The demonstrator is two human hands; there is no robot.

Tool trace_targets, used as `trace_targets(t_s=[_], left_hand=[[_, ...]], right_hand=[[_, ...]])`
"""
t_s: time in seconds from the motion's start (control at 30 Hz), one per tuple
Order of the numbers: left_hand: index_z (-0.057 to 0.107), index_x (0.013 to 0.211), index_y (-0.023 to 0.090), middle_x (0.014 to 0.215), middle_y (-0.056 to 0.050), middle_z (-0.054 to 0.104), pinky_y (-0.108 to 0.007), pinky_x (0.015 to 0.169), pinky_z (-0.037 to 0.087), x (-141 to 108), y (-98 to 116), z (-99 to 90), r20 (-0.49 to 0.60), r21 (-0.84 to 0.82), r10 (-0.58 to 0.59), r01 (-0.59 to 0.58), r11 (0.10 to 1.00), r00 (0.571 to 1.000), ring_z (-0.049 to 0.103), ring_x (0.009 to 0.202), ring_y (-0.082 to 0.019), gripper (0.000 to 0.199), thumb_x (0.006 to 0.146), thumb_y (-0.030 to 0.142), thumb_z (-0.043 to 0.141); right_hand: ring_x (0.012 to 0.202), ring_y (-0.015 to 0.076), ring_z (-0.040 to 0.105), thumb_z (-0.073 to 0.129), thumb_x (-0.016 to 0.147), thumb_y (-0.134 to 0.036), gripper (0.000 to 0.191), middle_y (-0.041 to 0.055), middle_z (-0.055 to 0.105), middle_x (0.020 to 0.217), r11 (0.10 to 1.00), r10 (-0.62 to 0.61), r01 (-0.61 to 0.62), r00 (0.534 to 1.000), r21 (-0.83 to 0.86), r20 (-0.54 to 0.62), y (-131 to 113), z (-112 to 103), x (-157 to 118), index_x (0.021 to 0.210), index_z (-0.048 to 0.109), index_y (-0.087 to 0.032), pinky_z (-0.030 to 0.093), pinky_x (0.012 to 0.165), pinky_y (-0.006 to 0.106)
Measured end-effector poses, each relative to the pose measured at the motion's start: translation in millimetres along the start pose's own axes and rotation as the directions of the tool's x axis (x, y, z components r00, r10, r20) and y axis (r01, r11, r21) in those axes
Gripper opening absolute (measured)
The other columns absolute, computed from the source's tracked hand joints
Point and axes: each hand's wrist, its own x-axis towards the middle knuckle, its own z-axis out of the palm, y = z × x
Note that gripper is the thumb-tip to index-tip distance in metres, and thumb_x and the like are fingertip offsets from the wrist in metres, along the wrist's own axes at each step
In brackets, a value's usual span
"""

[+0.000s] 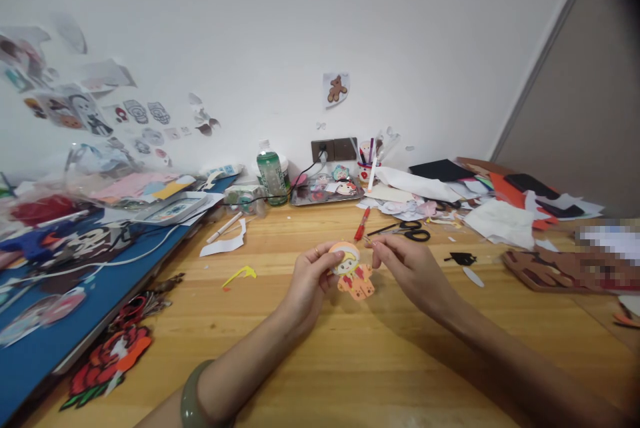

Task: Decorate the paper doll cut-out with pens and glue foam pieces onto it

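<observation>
My left hand (pixel 315 271) is closed on a paper cutout doll (pixel 353 275), thumb on its front near the head. The doll has yellow hair, a pale orange hood and body, and red marks on its chest. Close by the doll's right edge, my right hand (pixel 400 261) is pinched, thumb against fingers. Whatever sits between those fingertips is too small to make out. A red pen (pixel 363 223) lies just beyond the hands, and black-handled scissors (pixel 416 231) lie behind my right hand. To the left is a yellow paper scrap (pixel 242 275).
A green-labelled bottle (pixel 271 175), a metal tray (pixel 327 198) and a pen cup (pixel 369 171) stand along the wall. Paper piles (pixel 505 221) cover the back right. A blue board (pixel 30 361) with clutter fills the left side. A brown cutout (pixel 530 271) lies far right.
</observation>
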Motion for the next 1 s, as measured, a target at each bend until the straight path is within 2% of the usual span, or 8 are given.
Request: trace_targets(t_s=[0.13, 0.27, 0.43, 0.57, 0.63, 0.77, 0.87, 1.0], left_hand=[[0.065, 0.087, 0.011, 0.079, -0.005, 0.066, -0.021, 0.062, 0.048, 0.3, -0.9, -0.7, 0.013, 0.011, -0.005, 0.005, 1.0, 1.0, 0.06, 0.067, -0.012, 0.02, 0.069, 0.019, 0.064], [0.066, 0.087, 0.012, 0.079, -0.006, 0.067, -0.021, 0.063, 0.048, 0.4, -0.3, 0.8, 0.032, 0.021, -0.017, 0.017, 1.0, 0.999, 0.06, 0.067, -0.012, 0.022, 0.068, 0.022, 0.065], [0.065, 0.094, 0.013, 0.085, -0.007, 0.066, -0.022, 0.058, 0.048, 0.2, 0.3, 1.5, -0.004, -0.036, -0.026, 0.026, 0.999, 1.0, 0.06, 0.071, -0.014, 0.029, 0.073, 0.031, 0.058], [0.057, 0.108, 0.016, 0.097, -0.009, 0.064, -0.025, 0.067, 0.047, 1.3, -3.3, 1.2, 0.066, -0.013, -0.048, 0.049, 0.999, 0.997, 0.061, 0.077, -0.016, 0.048, 0.061, 0.011, 0.065], [0.056, 0.108, 0.016, 0.099, -0.008, 0.063, -0.026, 0.07, 0.046, 2.4, -4.1, 1.9, 0.044, 0.028, -0.013, 0.011, 1.0, 0.999, 0.06, 0.08, -0.016, 0.054, 0.056, 0.005, 0.065], [0.055, 0.107, 0.015, 0.088, -0.004, 0.064, -0.025, 0.072, 0.045, 2.9, -0.4, 5.1, 0.004, 0.149, 0.132, -0.131, 0.98, 0.991, 0.059, 0.078, -0.015, 0.059, 0.051, 0.004, 0.067], [0.052, 0.112, 0.015, 0.088, -0.005, 0.063, -0.025, 0.071, 0.045, 1.7, 2.6, 6.5, 0.041, 0.189, 0.159, -0.164, 0.968, 0.986, 0.058, 0.078, -0.015, 0.062, 0.052, 0.004, 0.066], [0.049, 0.115, 0.015, 0.092, -0.005, 0.064, -0.023, 0.069, 0.045, 1.9, 1.2, 4.9, 0.061, 0.192, 0.154, -0.163, 0.968, 0.986, 0.058, 0.079, -0.014, 0.065, 0.053, 0.003, 0.066]], right_hand=[[0.066, 0.0156, 0.056, 0.048, 0.081, -0.032, 0.02, 0.0012, 0.062, 0.072, 0.961, 0.115, -0.147, 0.983, 0.234, 0.144, 3.9, 3.0, 2.8, 0.077, 0.062, -0.018, 0.042, 0.057, 0.024], [0.062, 0.0137, 0.054, 0.052, 0.078, -0.03, 0.019, 0.0007, 0.061, 0.067, 0.919, 0.163, -0.232, 0.96, 0.32, 0.227, 8.2, 5.8, 3.8, 0.073, 0.063, -0.016, 0.04, 0.055, 0.023], [0.062, 0.0122, 0.053, 0.051, 0.079, -0.027, 0.022, -0.0011, 0.058, 0.063, 0.912, 0.144, -0.189, 0.978, 0.364, 0.148, 7.8, 4.9, 5.7, 0.06, 0.058, -0.016, 0.04, 0.061, 0.023], [0.063, 0.0124, 0.053, 0.05, 0.08, -0.028, 0.022, -0.0013, 0.057, 0.064, 0.885, 0.137, -0.186, 0.98, 0.427, 0.143, 7.5, 7.1, 6.7, 0.062, 0.055, -0.016, 0.04, 0.062, 0.024], [0.06, 0.0118, 0.051, 0.05, 0.08, -0.03, 0.023, -0.0022, 0.055, 0.061, 0.87, 0.175, -0.234, 0.969, 0.434, 0.172, 7.0, 8.9, 6.2, 0.062, 0.056, -0.017, 0.039, 0.059, 0.023], [0.057, 0.0118, 0.049, 0.054, 0.077, -0.033, 0.019, -0.003, 0.054, 0.058, 0.856, 0.233, -0.315, 0.943, 0.41, 0.238, 7.4, 12.1, 4.1, 0.071, 0.061, -0.017, 0.037, 0.053, 0.022], [0.061, 0.0131, 0.051, 0.055, 0.075, -0.031, 0.017, -0.001, 0.058, 0.065, 0.861, 0.213, -0.304, 0.944, 0.409, 0.252, 9.0, 13.5, 3.1, 0.073, 0.061, -0.016, 0.037, 0.057, 0.024], [0.061, 0.0128, 0.05, 0.056, 0.074, -0.029, 0.014, -0.0013, 0.057, 0.065, 0.881, 0.189, -0.256, 0.961, 0.397, 0.201, 10.3, 13.2, 3.2, 0.071, 0.059, -0.016, 0.037, 0.057, 0.024]])
